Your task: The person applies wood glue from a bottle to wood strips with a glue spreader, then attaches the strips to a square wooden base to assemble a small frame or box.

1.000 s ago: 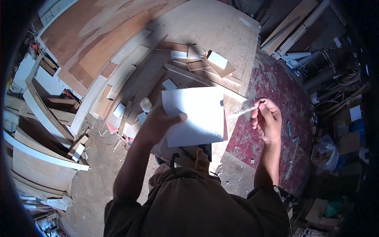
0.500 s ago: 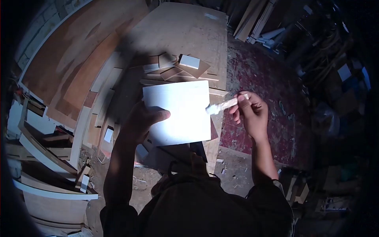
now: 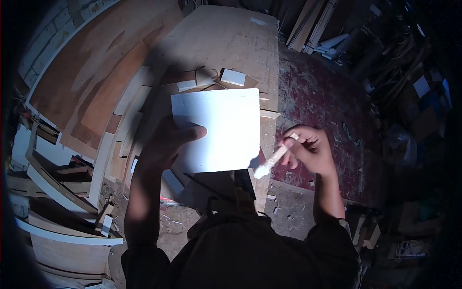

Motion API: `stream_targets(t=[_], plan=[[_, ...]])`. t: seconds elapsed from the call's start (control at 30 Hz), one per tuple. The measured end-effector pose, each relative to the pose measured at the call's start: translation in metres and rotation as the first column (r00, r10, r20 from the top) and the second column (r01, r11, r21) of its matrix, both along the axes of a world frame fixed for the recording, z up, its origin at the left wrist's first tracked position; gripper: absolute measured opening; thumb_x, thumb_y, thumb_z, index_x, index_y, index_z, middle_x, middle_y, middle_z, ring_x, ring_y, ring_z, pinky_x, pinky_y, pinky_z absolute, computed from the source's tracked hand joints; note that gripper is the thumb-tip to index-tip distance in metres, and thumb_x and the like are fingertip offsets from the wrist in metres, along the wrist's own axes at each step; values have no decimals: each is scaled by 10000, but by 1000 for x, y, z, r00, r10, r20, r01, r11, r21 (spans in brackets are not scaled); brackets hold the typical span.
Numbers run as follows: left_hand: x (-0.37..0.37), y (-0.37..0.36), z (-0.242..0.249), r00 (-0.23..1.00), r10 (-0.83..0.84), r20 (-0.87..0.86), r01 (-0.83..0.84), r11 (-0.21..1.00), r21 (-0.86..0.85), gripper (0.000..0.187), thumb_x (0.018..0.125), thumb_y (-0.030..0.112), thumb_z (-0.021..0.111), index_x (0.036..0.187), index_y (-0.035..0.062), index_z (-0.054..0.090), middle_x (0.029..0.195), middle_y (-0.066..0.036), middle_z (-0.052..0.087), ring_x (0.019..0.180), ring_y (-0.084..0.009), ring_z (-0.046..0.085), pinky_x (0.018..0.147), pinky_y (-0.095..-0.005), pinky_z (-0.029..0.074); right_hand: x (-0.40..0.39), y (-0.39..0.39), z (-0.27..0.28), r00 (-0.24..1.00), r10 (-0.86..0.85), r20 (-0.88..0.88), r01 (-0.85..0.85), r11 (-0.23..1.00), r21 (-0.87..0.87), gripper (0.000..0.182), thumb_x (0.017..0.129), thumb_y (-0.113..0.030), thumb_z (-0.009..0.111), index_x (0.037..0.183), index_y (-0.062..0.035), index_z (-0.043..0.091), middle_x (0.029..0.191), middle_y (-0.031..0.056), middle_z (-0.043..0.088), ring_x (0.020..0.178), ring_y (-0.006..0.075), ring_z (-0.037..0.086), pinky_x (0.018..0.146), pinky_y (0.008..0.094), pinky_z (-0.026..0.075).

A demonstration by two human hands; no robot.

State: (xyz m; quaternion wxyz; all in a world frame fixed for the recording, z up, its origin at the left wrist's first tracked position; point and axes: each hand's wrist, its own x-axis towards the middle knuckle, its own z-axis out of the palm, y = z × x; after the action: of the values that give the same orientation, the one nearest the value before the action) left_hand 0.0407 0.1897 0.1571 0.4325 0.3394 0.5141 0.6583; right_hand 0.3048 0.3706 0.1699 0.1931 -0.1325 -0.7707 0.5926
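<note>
My left hand [image 3: 166,144] grips a square white board [image 3: 219,132] at its left edge, thumb flat on the lit face and fingers hidden behind. Bright light washes out the board's middle. To its right, my right hand [image 3: 308,148] pinches a pale stick [image 3: 278,156] with a white-coated tip. The stick slants down to the left, its tip beside the board's lower right corner. Behind the board, several wood offcuts and a small white-faced block [image 3: 233,77] lie on the plywood table [image 3: 226,38].
Large brown panels [image 3: 91,72] lean at the left, with curved white-edged pieces [image 3: 62,188] below them. A worn red surface [image 3: 322,96] extends on the right. Boards [image 3: 313,24] stand at the back right. Debris litters the floor [image 3: 293,207] near me.
The stick's tip has swung down from the board's right edge to beside its lower right corner, now pointing more steeply downward. The board has shifted slightly up in view.
</note>
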Motion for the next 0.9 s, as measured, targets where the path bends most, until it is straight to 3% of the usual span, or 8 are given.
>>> stream_targets(t=[0.13,0.23,0.37,0.53,0.57,0.67,0.8,0.9], plan=[[0,0,-2,999,6,-34,-6,1000,-2,492,763,122,768,1196,-11,578,1057,-87,633,998,-204,608,903,-364,486,-16,2,-6,958,-234,-167,225,972,-73,158,996,-112,556,1012,26,632,736,94,689,518,65,587,454,201,448],[-1,0,-3,1000,-14,3,14,1000,1,505,762,120,767,1208,-13,571,1053,-84,632,994,-202,608,900,-363,488,-14,6,0,952,-206,-226,194,978,-74,159,999,-108,549,1008,27,632,721,95,686,510,66,581,455,201,446],[2,-4,5,1000,-11,-29,10,999,-46,546,756,116,768,1239,-12,546,1069,-95,624,1000,-204,605,899,-365,490,-11,1,5,996,-81,-48,82,996,21,160,1002,-101,540,1014,31,631,676,79,670,493,64,568,457,207,447],[5,-6,7,998,-15,-53,14,1000,-20,577,753,115,768,1261,-10,525,1094,-106,611,1018,-211,596,908,-367,487,-18,4,6,870,-364,-333,348,931,-107,145,996,-68,532,1008,39,629,736,112,672,514,84,591,457,217,451],[6,-6,3,1000,-13,-24,12,999,-30,594,750,112,769,1271,-11,513,1101,-106,607,1023,-213,592,910,-366,487,-14,2,8,869,-363,-336,347,932,-109,145,996,-68,532,1008,39,629,736,112,672,514,84,591,457,217,451],[6,-7,-8,999,-46,13,46,998,-51,629,747,108,770,1295,-12,484,1114,-105,598,1030,-212,584,912,-366,486,-7,-4,6,996,-82,-36,79,993,-82,136,984,-50,539,975,41,640,714,101,679,508,68,586,459,207,448],[2,-10,-27,992,-109,62,115,987,-109,661,753,138,773,1316,-10,460,1123,-99,589,1023,-197,575,899,-361,486,-13,-3,-7,984,-181,2,180,980,-85,138,979,-45,543,981,48,644,704,94,683,511,66,589,453,199,438],[4,-12,-34,997,-69,31,72,991,-112,621,753,191,787,1272,-12,513,1079,-85,610,988,-181,585,883,-349,486,-11,-2,-6,945,-279,-172,250,953,-174,136,974,-44,550,985,49,648,703,90,682,517,65,590,459,198,438]])
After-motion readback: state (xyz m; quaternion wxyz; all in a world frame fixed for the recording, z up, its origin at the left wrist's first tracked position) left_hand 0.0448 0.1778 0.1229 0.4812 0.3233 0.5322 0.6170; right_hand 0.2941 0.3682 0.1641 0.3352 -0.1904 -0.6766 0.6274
